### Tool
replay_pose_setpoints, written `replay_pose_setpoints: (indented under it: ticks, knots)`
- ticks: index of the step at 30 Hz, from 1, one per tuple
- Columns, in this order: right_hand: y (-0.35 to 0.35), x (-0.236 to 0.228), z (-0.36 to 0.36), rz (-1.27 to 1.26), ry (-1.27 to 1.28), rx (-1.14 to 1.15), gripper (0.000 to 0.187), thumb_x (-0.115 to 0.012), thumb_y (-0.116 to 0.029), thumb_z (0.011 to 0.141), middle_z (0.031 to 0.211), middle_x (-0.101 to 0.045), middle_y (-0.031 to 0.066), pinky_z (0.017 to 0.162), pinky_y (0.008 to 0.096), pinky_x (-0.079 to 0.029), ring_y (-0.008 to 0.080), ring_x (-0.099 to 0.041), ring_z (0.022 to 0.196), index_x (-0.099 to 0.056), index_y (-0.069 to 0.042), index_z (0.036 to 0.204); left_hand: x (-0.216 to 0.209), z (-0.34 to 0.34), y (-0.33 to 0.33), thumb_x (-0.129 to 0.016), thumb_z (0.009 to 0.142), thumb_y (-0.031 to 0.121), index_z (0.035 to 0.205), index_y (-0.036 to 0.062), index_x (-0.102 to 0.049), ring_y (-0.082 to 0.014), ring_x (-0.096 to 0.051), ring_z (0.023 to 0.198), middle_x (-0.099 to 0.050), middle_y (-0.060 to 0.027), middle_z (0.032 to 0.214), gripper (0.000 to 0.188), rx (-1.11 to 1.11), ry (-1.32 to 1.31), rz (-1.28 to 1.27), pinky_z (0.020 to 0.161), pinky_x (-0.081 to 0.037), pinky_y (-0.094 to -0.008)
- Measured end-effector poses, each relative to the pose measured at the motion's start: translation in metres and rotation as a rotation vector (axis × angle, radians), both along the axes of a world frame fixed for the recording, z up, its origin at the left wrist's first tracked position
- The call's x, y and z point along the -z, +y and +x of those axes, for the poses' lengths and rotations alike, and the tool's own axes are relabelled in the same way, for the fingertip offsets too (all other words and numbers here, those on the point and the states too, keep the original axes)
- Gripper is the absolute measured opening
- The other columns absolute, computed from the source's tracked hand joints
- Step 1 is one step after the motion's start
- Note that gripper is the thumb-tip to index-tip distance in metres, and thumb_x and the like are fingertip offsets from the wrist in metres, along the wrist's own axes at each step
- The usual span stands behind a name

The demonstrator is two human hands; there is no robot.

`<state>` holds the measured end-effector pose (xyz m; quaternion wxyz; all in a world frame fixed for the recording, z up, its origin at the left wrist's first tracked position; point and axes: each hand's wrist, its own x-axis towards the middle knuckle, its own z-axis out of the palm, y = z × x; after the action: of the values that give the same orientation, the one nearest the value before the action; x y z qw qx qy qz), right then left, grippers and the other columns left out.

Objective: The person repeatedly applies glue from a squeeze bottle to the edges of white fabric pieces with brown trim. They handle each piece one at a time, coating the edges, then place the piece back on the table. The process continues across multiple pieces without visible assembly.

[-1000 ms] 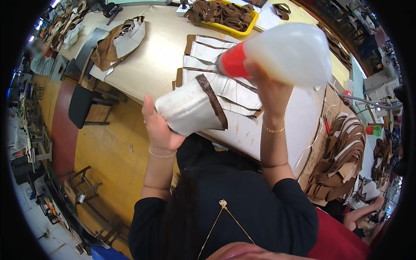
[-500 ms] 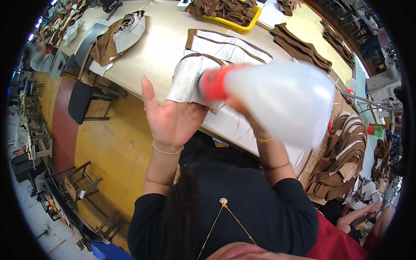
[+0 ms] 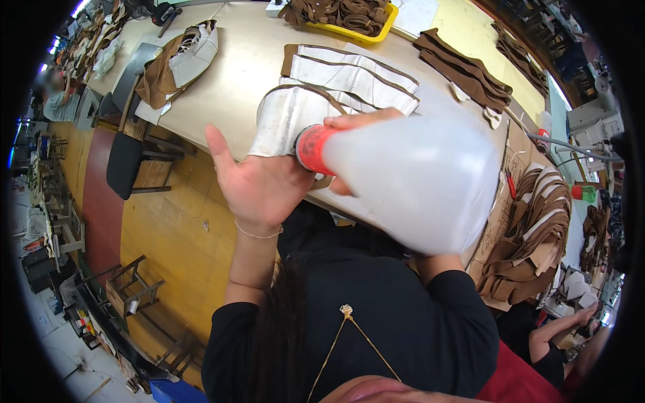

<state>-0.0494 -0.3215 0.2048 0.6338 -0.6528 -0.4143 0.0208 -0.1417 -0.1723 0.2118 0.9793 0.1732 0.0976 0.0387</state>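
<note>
My left hand (image 3: 259, 188) is palm up with its thumb stretched out and apart. Over its fingers drapes a white-faced strip with brown edging (image 3: 277, 121), which hides them. My right hand (image 3: 366, 119) is closed around the neck end of a large translucent white bottle (image 3: 416, 178), tipped on its side and partly covering that hand. The bottle's red neck piece (image 3: 314, 149), with a dark end, is against or just above the strip near my left palm; I cannot tell which. Just beyond lie more white-faced, brown-edged strips (image 3: 359, 74) on the table.
A yellow tray (image 3: 392, 23) of brown strips stands at the far side. Brown strips (image 3: 463, 70) lie at the far right, with a thick stack of strips (image 3: 527, 235) nearer. Another brown-and-white bundle (image 3: 181, 64) sits left, beside a black chair (image 3: 124, 166). Other people are nearby.
The bottle and my right hand have shifted slightly left and toward me, with the red neck now lower over the strip. My left hand has moved slightly left.
</note>
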Motion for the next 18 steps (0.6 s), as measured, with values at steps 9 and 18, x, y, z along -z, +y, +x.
replay_pose_setpoints:
  ticks: [9, 18]
  knots:
    - [-0.016, 0.001, 0.006, -0.005, -0.047, -0.069, 0.030, -0.066, -0.019, 0.072, 0.093, -0.064, 0.0079, 0.078, 0.0287, -0.046, 0.0196, -0.059, 0.091, -0.062, -0.009, 0.100, 0.012, 0.002, 0.006, -0.028, 0.078, 0.071, 0.138, 0.0013, -0.014, -0.0294, -0.016, 0.132, -0.016, -0.0168, 0.144, 0.093, 0.049, -0.141, -0.186, 0.107, -0.008, -0.0450]
    - [0.002, 0.014, 0.011, 0.248, -0.015, 0.147, 0.024, -0.062, -0.019, 0.081, 0.096, -0.062, 0.0063, 0.078, 0.0265, -0.047, 0.0178, -0.058, 0.091, -0.061, -0.006, 0.101, 0.005, 0.004, -0.007, -0.026, 0.077, 0.073, 0.137, 0.0010, -0.019, -0.0288, -0.024, 0.129, -0.024, -0.0163, 0.141, 0.094, 0.058, -0.147, -0.209, 0.106, -0.015, -0.0435]
